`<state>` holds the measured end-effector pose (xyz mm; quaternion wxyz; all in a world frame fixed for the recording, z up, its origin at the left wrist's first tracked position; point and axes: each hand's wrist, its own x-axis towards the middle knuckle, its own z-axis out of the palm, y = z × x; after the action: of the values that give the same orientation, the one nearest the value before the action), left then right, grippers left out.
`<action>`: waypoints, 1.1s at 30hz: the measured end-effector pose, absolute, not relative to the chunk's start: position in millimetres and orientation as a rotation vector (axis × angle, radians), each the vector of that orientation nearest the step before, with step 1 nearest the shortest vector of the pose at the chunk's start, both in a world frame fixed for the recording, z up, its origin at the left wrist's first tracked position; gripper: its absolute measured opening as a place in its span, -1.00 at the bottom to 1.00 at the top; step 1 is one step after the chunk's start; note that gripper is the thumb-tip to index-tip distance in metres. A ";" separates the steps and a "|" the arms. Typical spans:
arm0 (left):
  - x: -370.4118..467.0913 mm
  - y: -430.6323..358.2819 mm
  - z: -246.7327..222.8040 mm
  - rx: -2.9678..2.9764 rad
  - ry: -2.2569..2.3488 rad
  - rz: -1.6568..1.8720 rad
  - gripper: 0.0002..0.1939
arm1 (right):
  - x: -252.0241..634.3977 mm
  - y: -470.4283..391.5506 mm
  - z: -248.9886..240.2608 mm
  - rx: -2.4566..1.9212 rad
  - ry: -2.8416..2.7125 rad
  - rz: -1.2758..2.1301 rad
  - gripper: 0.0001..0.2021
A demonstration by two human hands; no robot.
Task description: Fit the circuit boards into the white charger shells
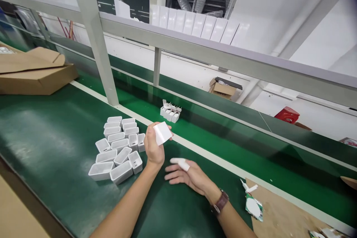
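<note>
My left hand (154, 147) is closed around a small white piece with a smooth, square face (163, 133), held above the green work surface. Whether that piece is hollow cannot be seen. My right hand (192, 176) is open and holds nothing, a little below and to the right, its fingers pointing left. White coverings sit on its thumb and a finger, and a watch is on the wrist. Left of my left hand, several white open-topped plastic cases (119, 144) stand in a loose group; a few show small slots in the bottom.
Past the pale strip, a group of small white parts (170, 111) sits on the green conveyor belt (200, 134). Brown cardboard (281, 208) at right carries a green circuit board with a white disc (253, 207). A metal post (95, 41) and shelf with white boxes (192, 22) stand ahead; cardboard boxes (36, 78) lie left.
</note>
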<state>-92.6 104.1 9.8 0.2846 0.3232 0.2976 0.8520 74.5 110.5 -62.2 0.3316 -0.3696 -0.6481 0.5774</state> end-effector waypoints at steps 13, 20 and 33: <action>-81.1 98.8 -12.4 1.194 1.067 2.009 -0.57 | 123.8 133.0 -62.5 -1.110 -2.044 0.857 -0.65; -25.1 78.1 -33.3 1.692 0.913 1.507 -0.77 | 277.5 39.2 -39.0 -1.414 -2.000 0.439 -0.60; 0.4 54.8 -62.7 2.086 0.989 0.889 -0.37 | 296.3 27.2 -35.8 -1.400 -1.870 0.430 -0.70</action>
<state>0.4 54.8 -62.7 0.3276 0.7968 0.3775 0.3396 296.3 27.2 -35.8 0.3739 -0.5466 -0.7303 0.1679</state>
